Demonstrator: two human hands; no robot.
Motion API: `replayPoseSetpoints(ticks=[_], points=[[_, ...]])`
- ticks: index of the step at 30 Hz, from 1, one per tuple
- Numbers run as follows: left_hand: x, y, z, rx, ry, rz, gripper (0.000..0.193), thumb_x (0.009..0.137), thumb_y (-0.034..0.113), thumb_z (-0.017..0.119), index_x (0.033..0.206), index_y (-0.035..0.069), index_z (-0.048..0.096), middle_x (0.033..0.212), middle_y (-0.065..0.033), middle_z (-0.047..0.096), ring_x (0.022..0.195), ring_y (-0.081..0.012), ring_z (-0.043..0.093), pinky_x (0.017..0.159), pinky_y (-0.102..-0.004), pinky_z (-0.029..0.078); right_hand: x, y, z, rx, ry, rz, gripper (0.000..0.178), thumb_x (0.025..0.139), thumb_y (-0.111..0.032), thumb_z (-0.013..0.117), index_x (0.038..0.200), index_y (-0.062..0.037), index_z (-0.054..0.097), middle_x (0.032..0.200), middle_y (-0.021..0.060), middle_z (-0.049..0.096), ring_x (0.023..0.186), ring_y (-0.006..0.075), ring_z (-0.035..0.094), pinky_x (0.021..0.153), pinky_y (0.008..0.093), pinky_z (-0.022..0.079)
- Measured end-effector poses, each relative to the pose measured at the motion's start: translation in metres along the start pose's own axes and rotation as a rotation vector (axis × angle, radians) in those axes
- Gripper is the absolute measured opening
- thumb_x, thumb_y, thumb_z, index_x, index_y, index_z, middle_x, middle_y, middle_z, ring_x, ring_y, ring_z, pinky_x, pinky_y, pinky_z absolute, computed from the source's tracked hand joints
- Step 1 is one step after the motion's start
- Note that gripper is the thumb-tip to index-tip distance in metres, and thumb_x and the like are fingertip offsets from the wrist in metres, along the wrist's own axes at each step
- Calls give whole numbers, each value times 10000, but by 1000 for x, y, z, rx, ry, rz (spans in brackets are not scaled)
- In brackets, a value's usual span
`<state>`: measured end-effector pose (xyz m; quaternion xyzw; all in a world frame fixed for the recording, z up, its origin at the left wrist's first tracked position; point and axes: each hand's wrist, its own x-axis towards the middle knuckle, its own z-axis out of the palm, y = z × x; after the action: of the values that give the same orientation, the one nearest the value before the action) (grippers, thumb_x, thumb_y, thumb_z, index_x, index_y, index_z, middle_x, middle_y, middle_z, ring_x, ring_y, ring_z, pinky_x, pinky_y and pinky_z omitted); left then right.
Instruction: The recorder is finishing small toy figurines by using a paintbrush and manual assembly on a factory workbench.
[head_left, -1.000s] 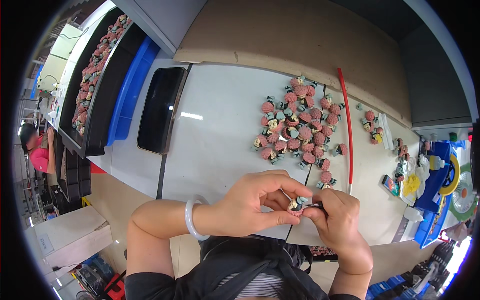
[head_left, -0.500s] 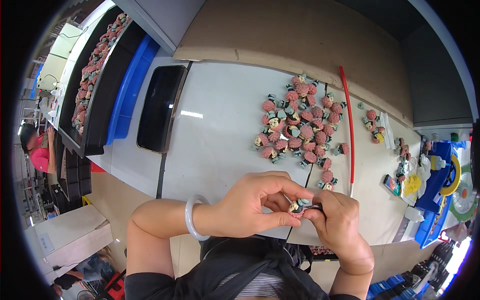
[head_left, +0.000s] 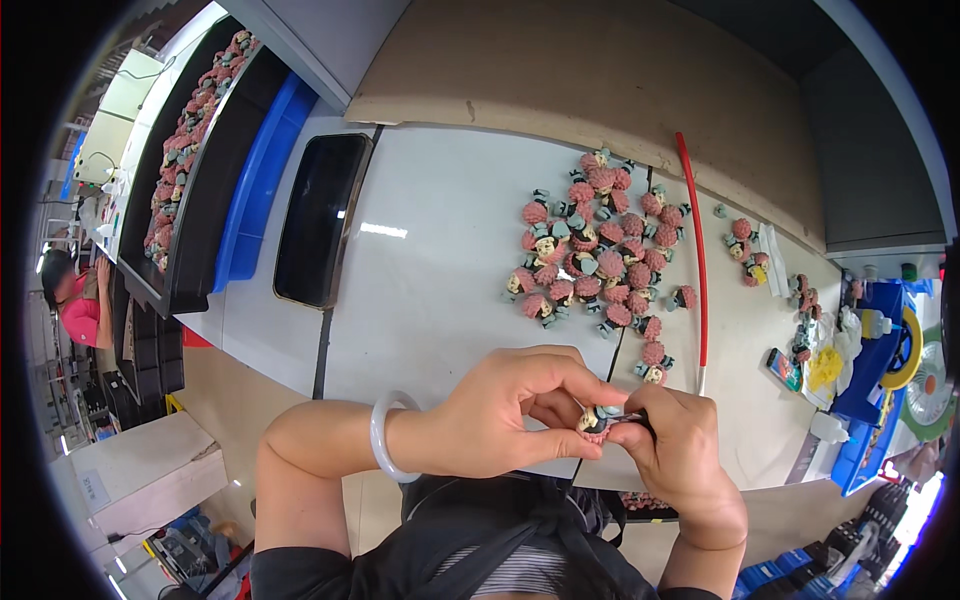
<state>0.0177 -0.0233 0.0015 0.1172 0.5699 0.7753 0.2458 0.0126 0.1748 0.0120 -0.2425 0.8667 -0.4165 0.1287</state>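
Observation:
My left hand [head_left: 495, 412] pinches a small figurine [head_left: 592, 424] with pink knobbly hair, a pale face and grey-green parts between thumb and fingertips. Closed around a slim dark tool [head_left: 632, 416], my right hand [head_left: 678, 440] brings the tool's tip against the figurine. Most of the tool is hidden by the fingers, so its exact kind is unclear. Beyond both hands, a cluster of similar figurines [head_left: 612, 262] lies loose on the white table [head_left: 440, 290], some on their sides.
A dark phone [head_left: 322, 220] lies at left, beside a blue bin [head_left: 250, 200] and a black tray [head_left: 188, 240] full of figurines. Right of the cluster is a thin red rod [head_left: 697, 235]. Farther right are more figurines [head_left: 742, 240], a blue rack [head_left: 880, 340] and a green fan [head_left: 930, 385].
The figurine has turned slightly in my left fingers, and the tool has shifted a little against it. Both hands stay in nearly the same place. A person at the lower left has left the view.

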Motion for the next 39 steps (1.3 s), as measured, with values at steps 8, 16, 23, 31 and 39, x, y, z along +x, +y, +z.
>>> replayPoseSetpoints(ticks=[8, 16, 23, 31, 39], points=[[-1, 0, 0, 14, 4, -7, 385, 681, -87, 681, 1041, -20, 564, 871, -72, 522, 781, -154, 619, 706, -257, 536, -2, 0, 4, -208, 101, -93, 333, 691, -289, 691, 679, -36, 475, 543, 77, 472, 445, 259, 484, 393, 332, 367], [-1, 0, 0, 2, 3, -26, 386, 679, -85, 684, 1042, -24, 566, 871, -72, 523, 778, -149, 617, 697, -251, 533, -2, 1, 3, -219, 66, -91, 333, 714, -308, 670, 690, -39, 477, 536, 80, 473, 454, 265, 492, 402, 338, 376], [-1, 1, -1, -40, -18, -59, 386, 681, -81, 686, 1045, -21, 571, 871, -70, 523, 768, -133, 609, 679, -233, 526, -1, 4, 2, -102, -9, -50, 322, 728, -323, 656, 692, -46, 494, 520, 79, 479, 467, 270, 508, 414, 347, 385], [-1, 0, 0, -63, -11, -26, 393, 684, -76, 686, 1051, -14, 559, 867, -64, 519, 781, -135, 611, 685, -238, 526, -3, -1, 2, -191, 71, -79, 333, 709, -311, 670, 685, -36, 483, 561, 81, 489, 472, 269, 500, 420, 341, 387], [-2, 0, 0, -74, -13, -37, 402, 686, -76, 684, 1059, -11, 549, 872, -67, 512, 785, -137, 611, 689, -236, 527, -4, 0, 6, -210, 94, -90, 336, 711, -317, 667, 696, -38, 480, 562, 78, 485, 464, 263, 495, 411, 332, 381]])
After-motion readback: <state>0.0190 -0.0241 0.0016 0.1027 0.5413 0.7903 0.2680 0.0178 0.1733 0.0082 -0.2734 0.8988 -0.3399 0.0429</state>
